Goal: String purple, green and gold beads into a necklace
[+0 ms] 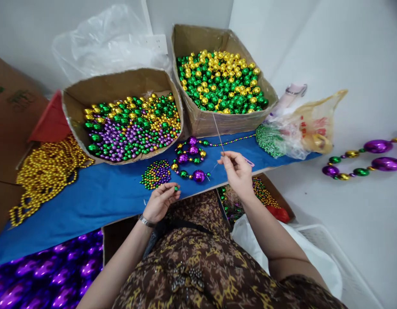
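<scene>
My left hand (pixel 161 201) is closed at the front edge of the table, a small green bead (pixel 176 189) pinched between thumb and fingertips. To its right and higher up, my right hand (pixel 237 171) grips a long thin needle (pixel 218 131) that points up and away from me. Something with a purple loop (pixel 249 162) sticks out behind that hand. Fine thread runs from near the needle toward a partly strung bead necklace (pixel 198 175) of purple, green and gold beads. Beside the necklace lies a flat pile of small mixed beads (pixel 156 174).
Two cardboard boxes of loose beads, a left box (pixel 121 159) and a right box (pixel 218 124), stand behind on the blue cloth (pixel 98 193). Gold bead strands (pixel 47 171) lie left. Plastic bags (pixel 314 124) sit right. A large-bead necklace (pixel 361 171) hangs by the wall.
</scene>
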Tool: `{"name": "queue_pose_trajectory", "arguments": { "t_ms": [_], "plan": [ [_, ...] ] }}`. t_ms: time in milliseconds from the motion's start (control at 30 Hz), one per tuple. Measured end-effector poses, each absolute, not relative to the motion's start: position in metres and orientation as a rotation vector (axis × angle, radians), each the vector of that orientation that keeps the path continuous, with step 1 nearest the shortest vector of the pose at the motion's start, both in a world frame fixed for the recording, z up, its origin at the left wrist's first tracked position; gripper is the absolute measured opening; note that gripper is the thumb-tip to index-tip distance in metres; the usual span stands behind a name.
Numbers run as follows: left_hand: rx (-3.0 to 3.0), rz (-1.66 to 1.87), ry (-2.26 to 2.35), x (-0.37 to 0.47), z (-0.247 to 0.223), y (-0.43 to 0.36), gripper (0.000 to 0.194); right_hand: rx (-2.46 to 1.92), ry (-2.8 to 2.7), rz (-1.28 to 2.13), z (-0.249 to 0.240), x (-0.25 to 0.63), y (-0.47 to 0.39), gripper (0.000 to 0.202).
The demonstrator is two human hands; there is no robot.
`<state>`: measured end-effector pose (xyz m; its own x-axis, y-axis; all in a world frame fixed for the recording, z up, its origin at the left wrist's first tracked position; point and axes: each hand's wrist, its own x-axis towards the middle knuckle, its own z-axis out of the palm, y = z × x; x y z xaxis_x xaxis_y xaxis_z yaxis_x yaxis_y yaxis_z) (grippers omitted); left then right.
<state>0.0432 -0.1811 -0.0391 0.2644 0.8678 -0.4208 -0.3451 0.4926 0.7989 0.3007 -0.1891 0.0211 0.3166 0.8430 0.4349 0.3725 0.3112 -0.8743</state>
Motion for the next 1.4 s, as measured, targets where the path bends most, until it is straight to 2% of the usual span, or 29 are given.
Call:
{"name": "queue_pose_trajectory", "arguments": {
  "t_ms": [733, 967, 1100, 1400],
  "plan": [
    [0.674, 0.936, 1.013, 0.031, -0.028, -0.141, 0.034, -1.359, -1.356, 0.424, 0.001, 0.296, -0.168, 0.017],
    [1.016, 1.160, 1.176, 0.012, -0.004, -0.083, 0.037, -1.376, -1.431, 0.444, -0.011, 0.298, -0.156, 0.019],
    [1.312, 1.280, 1.332, -0.007, -0.004, -0.042, 0.031, -1.389, -1.471, 0.443, -0.024, 0.299, -0.150, 0.020],
    [1.700, 1.075, 1.518, -0.007, -0.022, 0.013, 0.021, -1.430, -1.481, 0.474, -0.030, 0.296, -0.141, 0.019]
  ]
}}
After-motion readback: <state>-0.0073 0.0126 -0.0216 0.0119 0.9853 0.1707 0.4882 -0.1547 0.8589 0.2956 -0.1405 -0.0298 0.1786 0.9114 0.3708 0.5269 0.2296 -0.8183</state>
